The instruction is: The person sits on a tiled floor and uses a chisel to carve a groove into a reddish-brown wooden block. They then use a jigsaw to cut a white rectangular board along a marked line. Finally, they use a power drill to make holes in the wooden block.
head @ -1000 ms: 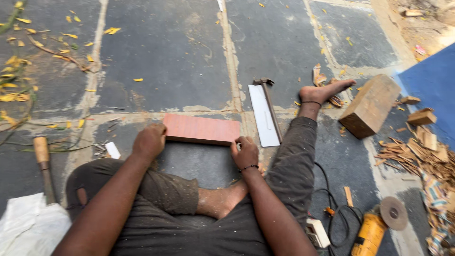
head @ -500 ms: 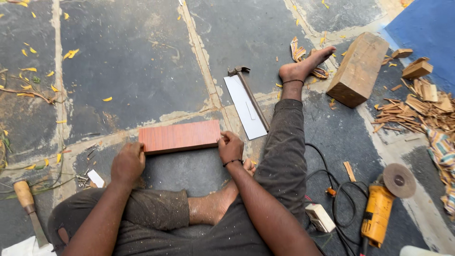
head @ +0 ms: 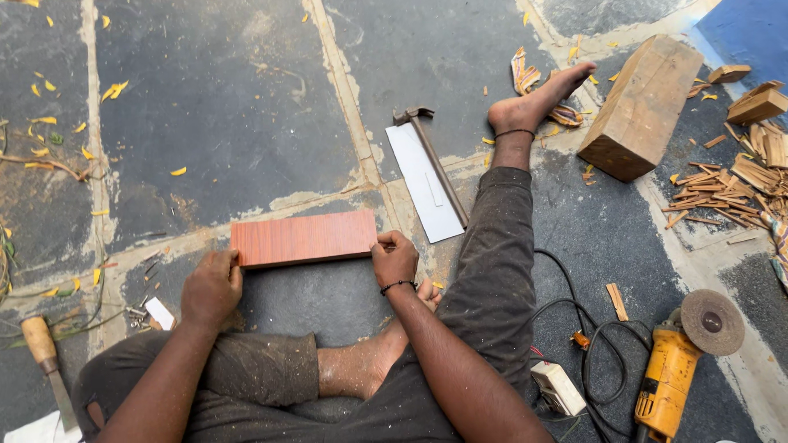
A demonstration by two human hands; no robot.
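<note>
A: Two hands are on one workpiece; confirm positions.

B: The reddish wooden board (head: 304, 238) lies flat on the stone floor (head: 230, 107) in front of the seated person; the left hand (head: 212, 287) is closed over its left end, fingers curled on the edge; the right hand (head: 395, 258) has its grip clenched on the right end, thumb and fingers pinching the corner.

A: Items beside the board?

B: A white strip (head: 424, 182) lies just right of the board, with a hammer (head: 431, 156) resting along its far edge, head pointing away; the outstretched right leg (head: 501, 246) lies beside both.

A: Further right?

B: A large wooden block (head: 640, 107) sits near the right foot (head: 538, 102); wood offcuts (head: 739, 172) are piled at the right margin; a yellow angle grinder (head: 677, 369) with its black cable (head: 587, 328) lies at lower right, well apart from the board.

A: Left side?

B: A wooden-handled tool (head: 45, 361) lies at lower left; yellow leaves (head: 115, 89) are scattered over the floor.
</note>
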